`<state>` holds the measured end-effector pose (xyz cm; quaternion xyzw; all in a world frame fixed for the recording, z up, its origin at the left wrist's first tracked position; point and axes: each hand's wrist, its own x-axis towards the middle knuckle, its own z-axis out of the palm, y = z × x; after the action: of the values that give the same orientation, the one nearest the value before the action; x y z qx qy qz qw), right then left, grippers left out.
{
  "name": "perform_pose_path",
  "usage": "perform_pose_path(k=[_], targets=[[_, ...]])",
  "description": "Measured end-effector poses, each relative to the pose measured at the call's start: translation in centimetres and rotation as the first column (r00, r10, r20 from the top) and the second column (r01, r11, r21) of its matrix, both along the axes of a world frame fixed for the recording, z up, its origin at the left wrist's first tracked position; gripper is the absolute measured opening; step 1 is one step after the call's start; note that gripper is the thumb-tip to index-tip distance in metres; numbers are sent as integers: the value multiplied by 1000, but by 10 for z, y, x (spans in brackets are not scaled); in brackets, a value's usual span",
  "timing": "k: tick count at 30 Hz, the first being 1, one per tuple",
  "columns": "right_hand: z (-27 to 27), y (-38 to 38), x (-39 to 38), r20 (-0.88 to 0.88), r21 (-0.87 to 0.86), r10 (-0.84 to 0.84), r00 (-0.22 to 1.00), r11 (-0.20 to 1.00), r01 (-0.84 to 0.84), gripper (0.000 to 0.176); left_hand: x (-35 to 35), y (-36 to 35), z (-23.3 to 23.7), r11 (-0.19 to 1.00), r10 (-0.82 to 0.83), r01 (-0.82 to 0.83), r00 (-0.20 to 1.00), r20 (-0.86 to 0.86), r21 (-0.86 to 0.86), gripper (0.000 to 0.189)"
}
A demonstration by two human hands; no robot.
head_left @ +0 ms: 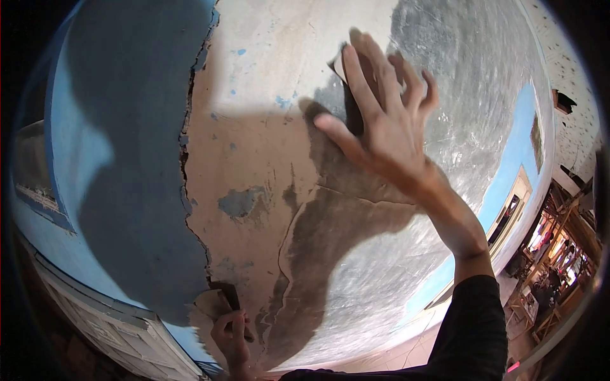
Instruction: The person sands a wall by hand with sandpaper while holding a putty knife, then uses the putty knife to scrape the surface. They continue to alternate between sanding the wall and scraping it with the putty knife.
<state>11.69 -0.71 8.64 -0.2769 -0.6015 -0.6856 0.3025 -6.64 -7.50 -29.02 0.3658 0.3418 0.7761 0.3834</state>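
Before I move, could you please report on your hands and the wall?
Left hand gripping tan piece. Right hand spread at wall, pale scrap showing beneath. Shadow across wall.

Right sleeve (471,324): black or very dark fabric, matte; plain surface; soft creases along its length.
Sleeve hem: dark, plain edge, encircling the arm.
Right forearm (452,213): bare between hem and wrist; slender, narrowing toward the wrist.
Right hand (384,120): bare; long, slim fingers; knuckles defined.
Left hand (234,338): bare; slim fingers; small in view.
Lower garment section (356,375): dark fabric, partly visible at bottom edge.
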Motion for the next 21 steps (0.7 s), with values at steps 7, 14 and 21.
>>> perform_pose_path(k=[7,14,21], targets=[[-11,-2,26,-6,-143,42,999,989,-43,72,-14,-11,-15,998,18,-16,1000,20,-53,18],[-7,-5,34,-3,-167,66,998,984,-66,63,-14,-17,-10,997,67,-67,998,3,-26,16],[7,-1,13,-11,-128,63,998,990,-64,65,-14,-15,6,998,57,-58,995,-84,-10,17]])
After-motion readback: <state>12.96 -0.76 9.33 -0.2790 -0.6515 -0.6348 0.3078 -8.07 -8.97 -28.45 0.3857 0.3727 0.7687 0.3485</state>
